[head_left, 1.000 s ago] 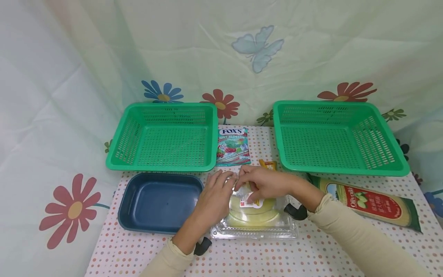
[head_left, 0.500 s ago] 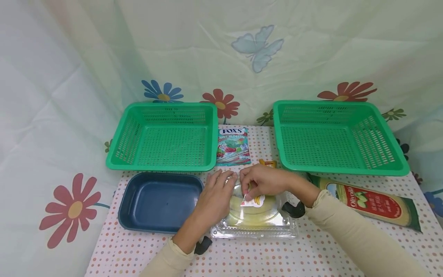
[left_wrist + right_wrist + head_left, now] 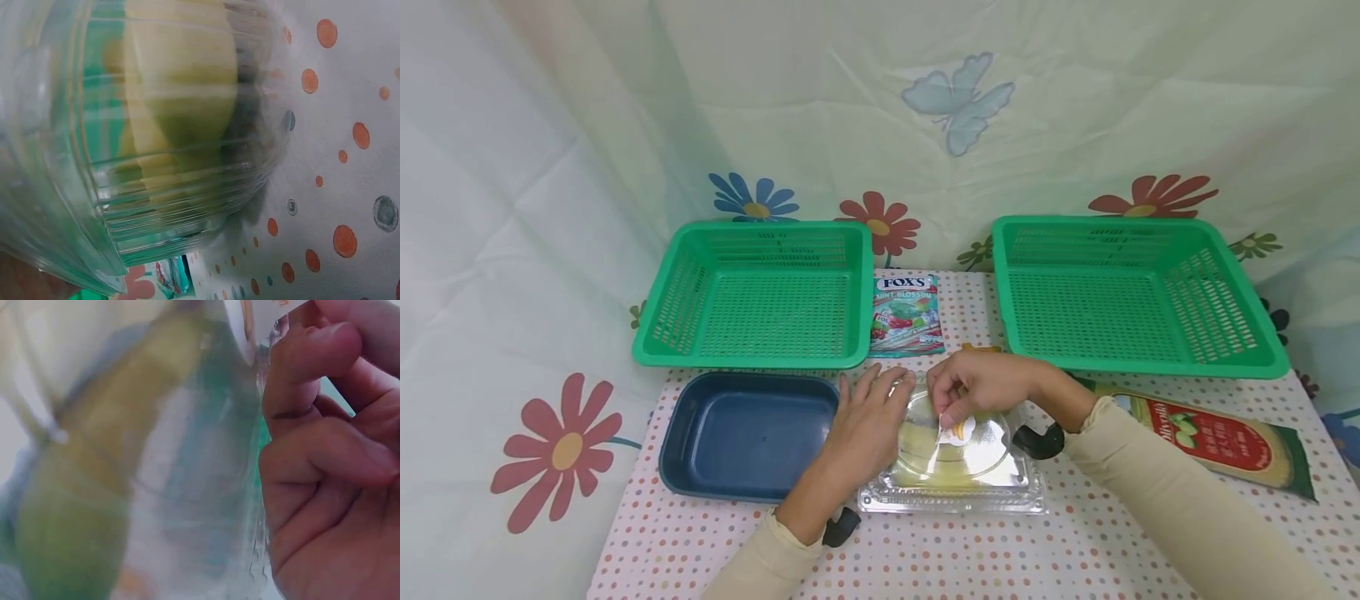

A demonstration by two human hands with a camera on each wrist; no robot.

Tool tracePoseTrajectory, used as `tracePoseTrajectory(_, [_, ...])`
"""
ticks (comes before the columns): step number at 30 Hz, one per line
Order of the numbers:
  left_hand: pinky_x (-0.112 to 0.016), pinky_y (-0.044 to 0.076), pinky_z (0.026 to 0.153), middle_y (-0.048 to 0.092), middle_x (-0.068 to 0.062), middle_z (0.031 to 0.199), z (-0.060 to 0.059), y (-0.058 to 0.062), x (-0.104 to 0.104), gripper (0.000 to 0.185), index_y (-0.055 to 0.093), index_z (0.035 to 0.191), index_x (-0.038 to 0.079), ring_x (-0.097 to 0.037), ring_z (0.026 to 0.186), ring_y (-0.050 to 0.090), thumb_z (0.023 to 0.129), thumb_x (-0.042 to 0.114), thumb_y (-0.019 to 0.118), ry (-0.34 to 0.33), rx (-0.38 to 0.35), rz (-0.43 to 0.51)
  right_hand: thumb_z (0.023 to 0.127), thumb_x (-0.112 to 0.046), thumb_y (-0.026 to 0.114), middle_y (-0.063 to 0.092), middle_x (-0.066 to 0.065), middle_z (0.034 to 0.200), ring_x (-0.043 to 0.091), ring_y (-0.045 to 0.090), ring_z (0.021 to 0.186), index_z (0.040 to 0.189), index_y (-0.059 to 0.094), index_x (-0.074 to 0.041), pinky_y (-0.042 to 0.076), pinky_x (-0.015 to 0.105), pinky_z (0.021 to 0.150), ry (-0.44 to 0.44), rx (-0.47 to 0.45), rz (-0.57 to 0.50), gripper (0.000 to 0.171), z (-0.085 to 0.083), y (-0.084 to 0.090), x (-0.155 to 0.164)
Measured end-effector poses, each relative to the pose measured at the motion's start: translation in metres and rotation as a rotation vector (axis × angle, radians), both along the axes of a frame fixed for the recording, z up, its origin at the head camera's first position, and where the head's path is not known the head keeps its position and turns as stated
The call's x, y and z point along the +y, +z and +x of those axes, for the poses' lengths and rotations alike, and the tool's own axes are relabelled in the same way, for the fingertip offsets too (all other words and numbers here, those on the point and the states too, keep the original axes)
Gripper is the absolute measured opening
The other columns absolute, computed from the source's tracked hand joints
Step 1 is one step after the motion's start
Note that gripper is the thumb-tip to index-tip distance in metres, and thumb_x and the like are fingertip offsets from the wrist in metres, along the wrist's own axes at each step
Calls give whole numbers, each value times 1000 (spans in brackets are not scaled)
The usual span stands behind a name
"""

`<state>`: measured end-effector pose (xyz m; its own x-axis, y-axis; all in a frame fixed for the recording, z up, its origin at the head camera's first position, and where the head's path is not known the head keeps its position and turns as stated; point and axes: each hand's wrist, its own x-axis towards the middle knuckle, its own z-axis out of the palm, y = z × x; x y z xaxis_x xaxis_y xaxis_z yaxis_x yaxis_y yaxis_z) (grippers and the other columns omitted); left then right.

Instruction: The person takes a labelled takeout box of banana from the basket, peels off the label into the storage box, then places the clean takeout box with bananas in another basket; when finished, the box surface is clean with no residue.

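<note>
A clear plastic clamshell box [image 3: 951, 492] with a yellow-green filling stands on the dotted table [image 3: 1000, 558] near the front. My right hand [image 3: 977, 387] pinches the far edge of its domed lid [image 3: 958, 446] beside a small sticker [image 3: 958, 429], and that edge is raised. My left hand [image 3: 868, 417] rests with straight fingers against the box's far left side. Up close in the left wrist view are the ribbed box [image 3: 175, 125] and the filling. The right wrist view has curled fingers [image 3: 325, 462] against the blurred lid [image 3: 156, 456].
A dark blue tray [image 3: 745, 433] lies left of the box. Two green baskets [image 3: 760, 292] [image 3: 1131, 287] stand at the back with a Fox's candy bag [image 3: 906, 315] between them. A long pasta packet [image 3: 1217, 442] lies at the right. An orange packet [image 3: 981, 347] peeks out behind my right hand.
My right hand has drawn back from the lid's top to its far edge and lifted it, so the lid now tilts up. The left hand has stayed in place.
</note>
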<state>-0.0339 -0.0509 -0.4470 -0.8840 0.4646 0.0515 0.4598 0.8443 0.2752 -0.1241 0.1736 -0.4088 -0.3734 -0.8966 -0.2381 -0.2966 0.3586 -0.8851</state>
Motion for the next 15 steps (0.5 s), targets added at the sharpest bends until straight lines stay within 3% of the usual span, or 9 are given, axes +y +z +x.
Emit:
tracePoseTrajectory(7, [-78, 32, 109, 46, -5, 156, 0, 0, 1, 62, 45, 152, 16, -41, 148, 36, 94, -1, 60, 1, -3, -16, 91, -8, 75, 59, -1, 82, 5, 52, 75, 84, 74, -7, 47, 19, 67, 27, -90, -80, 7, -4, -2, 5])
tracePoseTrajectory(15, [-77, 31, 110, 46, -4, 156, -1, 0, 3, 56, 45, 152, 17, -41, 149, 36, 99, 3, 56, 12, -15, -16, 93, -8, 71, 55, 5, 81, 5, 50, 76, 82, 69, -4, 46, 19, 69, 58, -153, -113, 12, -10, -4, 10])
